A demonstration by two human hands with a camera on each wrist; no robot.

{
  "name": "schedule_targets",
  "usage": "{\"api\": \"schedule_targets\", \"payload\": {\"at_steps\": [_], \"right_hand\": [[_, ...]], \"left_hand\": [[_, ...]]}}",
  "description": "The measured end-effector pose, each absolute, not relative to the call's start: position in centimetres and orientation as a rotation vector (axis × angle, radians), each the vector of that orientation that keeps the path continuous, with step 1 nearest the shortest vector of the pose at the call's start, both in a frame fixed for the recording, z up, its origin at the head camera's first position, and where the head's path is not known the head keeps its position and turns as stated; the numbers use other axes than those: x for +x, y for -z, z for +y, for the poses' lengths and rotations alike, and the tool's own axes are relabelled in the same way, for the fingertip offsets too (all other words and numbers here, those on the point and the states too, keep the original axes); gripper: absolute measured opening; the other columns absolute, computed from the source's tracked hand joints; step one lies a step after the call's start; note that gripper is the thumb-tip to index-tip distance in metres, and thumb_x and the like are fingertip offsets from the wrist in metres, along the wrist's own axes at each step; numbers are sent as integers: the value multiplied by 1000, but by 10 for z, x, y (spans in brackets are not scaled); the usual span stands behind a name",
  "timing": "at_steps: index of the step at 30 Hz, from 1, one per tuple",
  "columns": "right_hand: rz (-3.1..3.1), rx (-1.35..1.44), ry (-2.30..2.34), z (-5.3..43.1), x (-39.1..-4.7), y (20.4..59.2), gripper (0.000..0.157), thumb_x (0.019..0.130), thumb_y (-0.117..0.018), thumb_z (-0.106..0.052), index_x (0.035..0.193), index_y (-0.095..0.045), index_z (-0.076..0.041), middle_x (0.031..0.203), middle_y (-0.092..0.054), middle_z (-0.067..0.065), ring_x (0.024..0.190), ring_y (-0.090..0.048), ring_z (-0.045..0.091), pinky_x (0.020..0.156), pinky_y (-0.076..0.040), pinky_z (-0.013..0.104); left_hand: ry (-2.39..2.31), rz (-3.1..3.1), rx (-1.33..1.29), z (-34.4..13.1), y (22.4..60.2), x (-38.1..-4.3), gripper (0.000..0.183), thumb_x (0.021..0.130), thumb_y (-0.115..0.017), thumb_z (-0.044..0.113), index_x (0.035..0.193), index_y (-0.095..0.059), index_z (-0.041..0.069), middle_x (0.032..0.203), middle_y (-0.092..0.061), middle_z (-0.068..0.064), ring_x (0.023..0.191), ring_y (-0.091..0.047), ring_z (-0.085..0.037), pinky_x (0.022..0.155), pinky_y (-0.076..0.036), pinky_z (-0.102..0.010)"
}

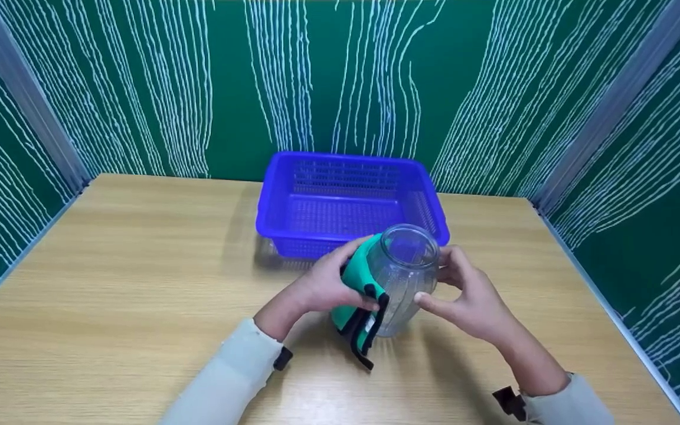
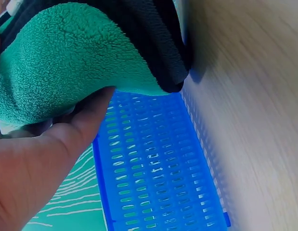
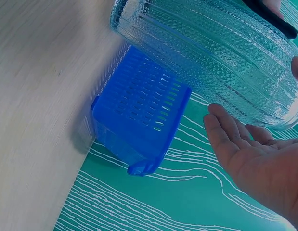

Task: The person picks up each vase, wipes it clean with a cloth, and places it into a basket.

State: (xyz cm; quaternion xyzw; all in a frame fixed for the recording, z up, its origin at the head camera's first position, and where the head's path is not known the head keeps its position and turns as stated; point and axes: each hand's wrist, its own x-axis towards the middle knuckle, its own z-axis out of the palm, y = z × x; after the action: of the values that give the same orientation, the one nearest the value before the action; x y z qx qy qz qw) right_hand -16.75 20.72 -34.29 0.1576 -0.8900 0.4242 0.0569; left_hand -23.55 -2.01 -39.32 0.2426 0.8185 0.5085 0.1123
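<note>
A clear ribbed glass jar (image 1: 402,289) with a wide round mouth stands slightly tilted in front of the basket. My left hand (image 1: 328,280) holds a green plush cloth (image 1: 360,271) with black edging against the jar's left side, thumb in front and fingers behind. The left wrist view shows the cloth (image 2: 76,57) bunched over those fingers. On the other side, my right hand (image 1: 473,301) is spread around the jar, its thumb tip at the glass. In the right wrist view its fingers (image 3: 226,127) extend loosely, fingertips right beside the jar (image 3: 211,57).
A blue plastic basket (image 1: 263,221) with slotted walls stands at the back of the wooden table (image 1: 139,283), just behind the jar. Green panels (image 1: 234,88) with wavy white lines enclose the back and both sides.
</note>
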Motion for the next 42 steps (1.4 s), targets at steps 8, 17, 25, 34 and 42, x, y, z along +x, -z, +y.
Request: {"api": "schedule_targets", "payload": {"at_steps": [8, 17, 25, 34, 42], "right_hand": [[-2686, 488, -1303, 207, -167, 344, 55, 70, -73, -17, 115, -42, -7, 109, -57, 4, 98, -56, 19, 90, -42, 40], [-2684, 487, -1312, 206, -168, 345, 54, 70, -73, -15, 114, -42, -9, 108, -57, 5, 98, -57, 21, 90, -42, 41], [-2700, 500, -1297, 207, -166, 343, 54, 71, -72, -17, 115, -41, -8, 108, -56, 5, 100, -56, 22, 90, -41, 41], [-2695, 488, -1287, 216, -177, 360, 70, 70, -73, -28, 127, -34, -19, 122, -47, 0, 104, -54, 18, 90, -42, 39], [-2656, 463, -1305, 213, -176, 360, 75, 66, -75, -32, 127, -36, -15, 120, -47, 3, 102, -55, 19, 87, -45, 35]], "left_hand": [[-1428, 2445, 650, -19, 399, -235, 91, 42, -85, 43, 121, -39, 41, 112, -51, 14, 103, -47, -10, 88, -39, -35], [-1202, 2536, 615, -16, 408, -236, 88, 41, -86, 40, 119, -45, 34, 106, -54, 11, 97, -49, -12, 82, -41, -34], [-1160, 2533, 616, -14, 413, -237, 86, 41, -86, 37, 118, -47, 32, 102, -55, 11, 94, -49, -12, 81, -41, -33], [-1178, 2501, 635, -22, 407, -237, 95, 43, -86, 38, 124, -38, 38, 111, -50, 11, 101, -46, -13, 84, -40, -35], [-1347, 2468, 665, -25, 401, -237, 92, 41, -85, 40, 121, -40, 41, 111, -51, 12, 101, -48, -11, 83, -41, -33]]}}
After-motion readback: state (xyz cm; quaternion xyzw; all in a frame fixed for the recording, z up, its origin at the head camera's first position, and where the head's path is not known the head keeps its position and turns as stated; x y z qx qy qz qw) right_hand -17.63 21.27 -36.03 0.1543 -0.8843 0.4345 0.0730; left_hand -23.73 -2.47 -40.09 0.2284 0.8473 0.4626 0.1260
